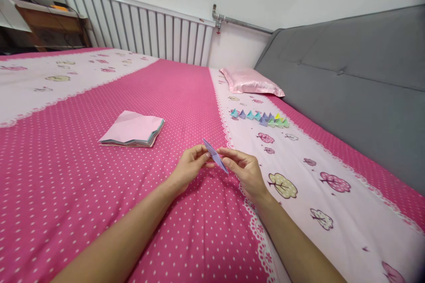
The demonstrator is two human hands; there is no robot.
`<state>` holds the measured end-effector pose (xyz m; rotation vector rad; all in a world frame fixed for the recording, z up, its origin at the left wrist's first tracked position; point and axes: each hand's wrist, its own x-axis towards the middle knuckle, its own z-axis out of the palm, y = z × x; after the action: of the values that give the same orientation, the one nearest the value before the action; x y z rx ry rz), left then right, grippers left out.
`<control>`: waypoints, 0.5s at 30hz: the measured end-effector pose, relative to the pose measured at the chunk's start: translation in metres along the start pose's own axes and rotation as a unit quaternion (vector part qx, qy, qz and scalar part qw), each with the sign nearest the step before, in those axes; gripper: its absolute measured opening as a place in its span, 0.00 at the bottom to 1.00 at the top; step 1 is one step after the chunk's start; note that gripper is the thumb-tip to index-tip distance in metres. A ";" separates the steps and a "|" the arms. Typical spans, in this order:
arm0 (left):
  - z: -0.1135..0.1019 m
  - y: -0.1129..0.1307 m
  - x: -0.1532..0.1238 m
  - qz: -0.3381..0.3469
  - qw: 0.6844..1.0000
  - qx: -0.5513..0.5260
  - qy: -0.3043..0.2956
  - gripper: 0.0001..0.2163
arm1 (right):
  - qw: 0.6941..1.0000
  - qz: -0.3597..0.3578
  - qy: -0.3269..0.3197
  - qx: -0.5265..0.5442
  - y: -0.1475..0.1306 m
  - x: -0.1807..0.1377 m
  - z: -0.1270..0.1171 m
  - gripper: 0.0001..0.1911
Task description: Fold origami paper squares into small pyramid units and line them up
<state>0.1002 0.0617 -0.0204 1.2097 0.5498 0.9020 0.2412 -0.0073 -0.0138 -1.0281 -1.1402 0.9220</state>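
You are holding a folded lavender paper (215,156) between both hands, just above the pink dotted bedspread (99,177), near the middle of the view and close to you; your left hand (190,166) is pinching its left side, thumb and forefinger closed on the paper while the other fingers are curling loosely underneath; your right hand (245,169) is gripping its right side in much the same way, thumb and fingertips pressed together on the fold, so neither hand is spreading wide; the paper is standing edge-on and tilting, its far tip pointing up and to the left, its near tip pointing down toward your right palm; to the left and a little farther away a stack of pastel paper sheets (133,129) is lying flat on the bedspread with a pink sheet on top, well apart from your hands; to the right and farther off a row of small folded paper pieces (260,117) in blue, purple, green and yellow is sitting on the pale printed strip of the cover; beyond that row a shiny pink pillow (250,82) is lying beside the grey padded headboard (348,79) that is running along the right side; a white radiator (142,26) is standing against the far wall
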 end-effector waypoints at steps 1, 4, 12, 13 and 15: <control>-0.001 -0.001 0.000 0.002 1.000 -0.004 0.000 0.07 | 1.000 -0.002 -0.007 -0.002 0.000 0.000 0.000 0.13; -0.002 -0.001 0.001 0.003 1.000 -0.010 0.002 0.08 | 1.000 -0.006 -0.023 -0.009 -0.001 0.000 0.000 0.13; -0.002 0.001 0.001 0.007 0.999 -0.033 0.015 0.07 | 0.998 -0.028 -0.014 -0.063 0.001 -0.001 -0.002 0.14; -0.001 0.001 0.001 0.005 0.999 -0.030 0.017 0.07 | 0.997 -0.031 -0.009 -0.073 0.001 -0.001 -0.002 0.14; -0.001 0.001 0.001 -0.001 1.000 -0.021 0.018 0.08 | 0.994 -0.042 -0.003 -0.097 0.001 -0.001 -0.002 0.14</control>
<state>0.0996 0.0628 -0.0196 1.1579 0.5578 0.9312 0.2424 -0.0085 -0.0155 -1.1265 -1.2868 0.7579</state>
